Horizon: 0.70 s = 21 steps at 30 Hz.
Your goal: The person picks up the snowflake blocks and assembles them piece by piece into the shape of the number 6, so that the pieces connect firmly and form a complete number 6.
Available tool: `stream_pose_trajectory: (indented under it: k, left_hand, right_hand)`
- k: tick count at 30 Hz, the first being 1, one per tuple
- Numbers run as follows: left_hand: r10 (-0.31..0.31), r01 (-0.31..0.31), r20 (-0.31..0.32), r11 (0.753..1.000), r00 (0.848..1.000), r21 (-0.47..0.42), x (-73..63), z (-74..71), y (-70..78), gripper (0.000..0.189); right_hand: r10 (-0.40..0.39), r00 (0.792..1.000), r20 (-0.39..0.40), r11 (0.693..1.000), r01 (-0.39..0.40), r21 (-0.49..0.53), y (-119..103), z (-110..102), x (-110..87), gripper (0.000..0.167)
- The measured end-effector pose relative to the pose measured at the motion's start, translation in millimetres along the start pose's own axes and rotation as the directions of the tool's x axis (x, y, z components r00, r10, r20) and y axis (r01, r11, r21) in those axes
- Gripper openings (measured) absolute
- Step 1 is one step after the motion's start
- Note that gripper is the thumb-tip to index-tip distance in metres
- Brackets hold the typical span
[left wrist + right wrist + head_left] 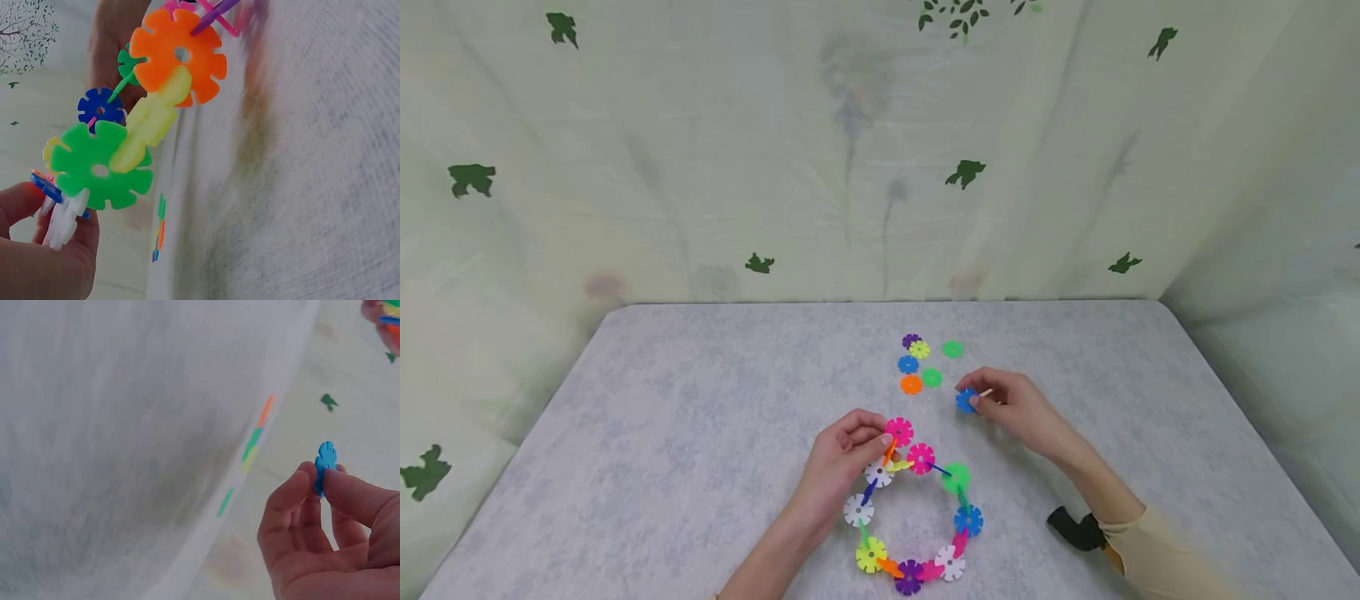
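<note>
A ring of slotted snowflake discs (pixel 908 577), linked edge to edge in many colours, hangs from my left hand (pixel 844 454). The left thumb and fingers pinch its upper left part, beside a pink disc (pixel 898 432) and an orange disc. In the left wrist view an orange disc (pixel 156 47), a yellow one and a green disc (pixel 94 175) run down toward the left fingertips. To the right of the ring, my right hand (pixel 1015 408) pinches a single blue disc (pixel 966 401) between thumb and fingers, apart from the ring. The right wrist view shows this blue disc (pixel 324 467) nearly edge-on.
Several loose discs lie flat on the grey table (pixel 700 433) beyond the hands, among them an orange disc (pixel 912 384), a blue disc (pixel 907 364) and a green disc (pixel 952 349). A black curved object (pixel 1075 529) shows beside the right sleeve. A pale patterned curtain (pixel 775 167) hangs behind the table.
</note>
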<state>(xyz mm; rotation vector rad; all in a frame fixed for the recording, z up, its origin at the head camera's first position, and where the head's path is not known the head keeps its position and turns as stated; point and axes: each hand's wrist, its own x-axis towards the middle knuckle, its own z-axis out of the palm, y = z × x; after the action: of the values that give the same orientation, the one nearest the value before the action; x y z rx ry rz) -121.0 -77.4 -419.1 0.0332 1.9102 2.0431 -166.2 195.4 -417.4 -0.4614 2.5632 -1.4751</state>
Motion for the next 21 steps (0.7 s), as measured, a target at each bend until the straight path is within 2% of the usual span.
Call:
stream_pose_trajectory:
  k: [3, 8, 13, 21]
  left_hand:
    - [-0.004, 0.004, -0.003, 1.000, 1.000, -0.002, 0.0, 0.6, 1.0, 0.026]
    - [-0.004, 0.004, -0.001, 1.000, 1.000, 0.003, -1.8, 2.4, 3.3, 0.035]
    - [0.006, -0.006, 0.014, 1.000, 1.000, -0.006, -4.3, 4.0, 4.4, 0.037]
    - [0.012, -0.011, 0.030, 1.000, 0.999, -0.019, -5.8, 7.2, 5.5, 0.034]
  right_hand:
    - [0.001, 0.999, -0.032, 0.998, 0.001, 0.071, -10.7, 6.9, -11.6, 0.024]
    - [0.054, 0.994, -0.100, 0.981, -0.034, 0.189, -35.0, 20.0, -25.9, 0.024]
    - [0.030, 0.987, -0.160, 0.968, 0.011, 0.249, -50.8, 31.9, -33.1, 0.021]
    - [-0.018, 0.969, -0.246, 0.987, 0.056, 0.148, -55.3, 46.0, -35.5, 0.014]
